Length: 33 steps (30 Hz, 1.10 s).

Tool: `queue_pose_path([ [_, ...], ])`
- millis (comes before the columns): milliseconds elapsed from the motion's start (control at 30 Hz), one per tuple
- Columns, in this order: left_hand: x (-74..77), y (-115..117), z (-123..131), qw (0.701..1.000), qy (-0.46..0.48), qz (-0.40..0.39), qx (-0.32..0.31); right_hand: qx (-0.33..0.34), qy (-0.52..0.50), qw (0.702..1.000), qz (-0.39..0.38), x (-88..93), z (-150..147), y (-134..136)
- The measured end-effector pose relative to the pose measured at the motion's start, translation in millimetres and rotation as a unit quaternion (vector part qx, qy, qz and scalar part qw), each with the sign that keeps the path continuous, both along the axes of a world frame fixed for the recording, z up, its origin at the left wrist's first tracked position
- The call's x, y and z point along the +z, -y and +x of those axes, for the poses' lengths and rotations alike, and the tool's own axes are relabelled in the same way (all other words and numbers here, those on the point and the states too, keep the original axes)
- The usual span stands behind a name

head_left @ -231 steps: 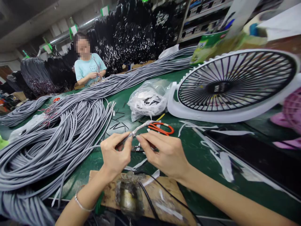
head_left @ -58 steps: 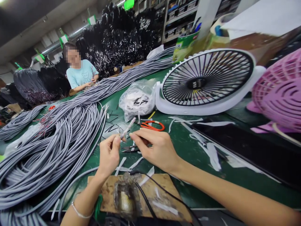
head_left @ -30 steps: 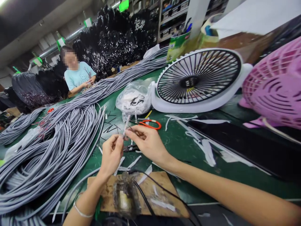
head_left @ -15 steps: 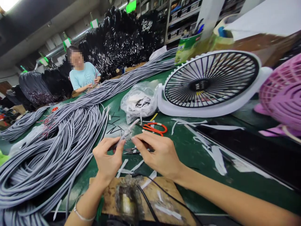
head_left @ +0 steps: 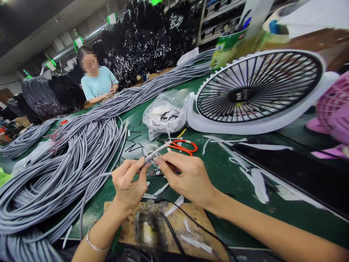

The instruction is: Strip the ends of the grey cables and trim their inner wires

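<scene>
My left hand [head_left: 130, 182] pinches a grey cable [head_left: 102, 176] close to its stripped end, where pale wires [head_left: 163, 146] stick out up and to the right. Thin whitish strands fan out around the cable end. Against these strands, my right hand [head_left: 185, 174] holds thumb and forefinger together, just right of my left fingertips. Dark pliers [head_left: 157, 172] lie on the table behind my hands, partly hidden by them. Orange-handled scissors [head_left: 185, 146] rest just beyond my right hand.
Coiled grey cables [head_left: 62, 174] fill the left. A clear bag [head_left: 165, 114], white fan [head_left: 229, 128] and pink fan [head_left: 334, 109] stand behind. A wooden board [head_left: 191, 229] with a taped block [head_left: 148, 229] lies in front. Another person [head_left: 99, 85] sits across the table.
The view has shifted slightly. My left hand has turned a little, and the grey cable running into it now shows. The whitish strands look more spread out.
</scene>
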<state>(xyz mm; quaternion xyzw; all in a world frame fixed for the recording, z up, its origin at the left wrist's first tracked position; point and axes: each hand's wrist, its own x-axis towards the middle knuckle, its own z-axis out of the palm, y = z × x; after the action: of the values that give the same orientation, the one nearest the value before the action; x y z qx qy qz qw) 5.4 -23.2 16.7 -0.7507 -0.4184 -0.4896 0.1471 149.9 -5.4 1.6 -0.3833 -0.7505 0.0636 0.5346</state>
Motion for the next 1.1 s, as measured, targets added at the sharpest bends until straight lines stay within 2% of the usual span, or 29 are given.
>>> queue_pose_path([
  [100,-6.3,0.9,0.1,0.998,-0.064,0.022,0.001,0.076,-0.059,0.985,-0.146,-1.7,-1.6,-5.7],
  [167,-10.4,0.6,-0.4,0.996,-0.091,0.022,0.004,0.101,-0.083,0.972,-0.193,-1.5,-3.3,-5.1],
  [233,-13.3,-2.0,-1.7,0.995,-0.095,-0.017,0.025,0.092,-0.078,0.981,-0.149,0.9,-5.5,1.7],
  [300,-14.6,-7.3,-3.6,0.990,-0.087,-0.092,0.060,0.095,-0.051,0.994,-0.031,5.1,-7.1,12.6],
  [367,-13.8,-13.7,-5.5,0.979,-0.051,-0.180,0.075,0.124,-0.035,0.989,0.070,9.0,-6.6,21.0],
  [433,-10.7,-18.0,-6.2,0.966,0.032,-0.249,0.052,0.114,-0.062,0.989,0.065,10.6,-3.7,20.8],
  [500,-6.0,-18.3,-5.2,0.948,0.127,-0.291,0.010,0.050,-0.136,0.989,-0.034,9.6,0.2,11.2],
  [567,-1.3,-15.6,-3.1,0.929,0.191,-0.316,-0.030,0.009,-0.225,0.963,-0.145,7.4,3.0,-2.5],
  [600,0.7,-13.8,-1.9,0.920,0.208,-0.328,-0.048,0.018,-0.265,0.946,-0.185,6.6,3.5,-8.5],
  [667,3.9,-10.6,0.5,0.905,0.232,-0.349,-0.079,0.086,-0.313,0.913,-0.248,5.9,2.2,-15.9],
  [767,7.5,-8.3,3.9,0.883,0.257,-0.376,-0.116,0.213,-0.318,0.866,-0.322,7.7,-2.9,-14.5],
  [833,9.3,-8.1,5.3,0.867,0.268,-0.396,-0.140,0.262,-0.324,0.836,-0.357,9.3,-5.0,-10.1],
  [967,8.6,-9.2,4.3,0.815,0.291,-0.459,-0.203,0.305,-0.350,0.781,-0.417,10.5,-3.0,-6.3],
  [1033,6.0,-10.1,2.5,0.783,0.308,-0.488,-0.232,0.319,-0.351,0.764,-0.437,10.0,-1.4,-7.4],
  [1100,3.1,-10.7,1.3,0.755,0.326,-0.508,-0.255,0.313,-0.361,0.760,-0.440,9.4,-1.1,-8.9],
])
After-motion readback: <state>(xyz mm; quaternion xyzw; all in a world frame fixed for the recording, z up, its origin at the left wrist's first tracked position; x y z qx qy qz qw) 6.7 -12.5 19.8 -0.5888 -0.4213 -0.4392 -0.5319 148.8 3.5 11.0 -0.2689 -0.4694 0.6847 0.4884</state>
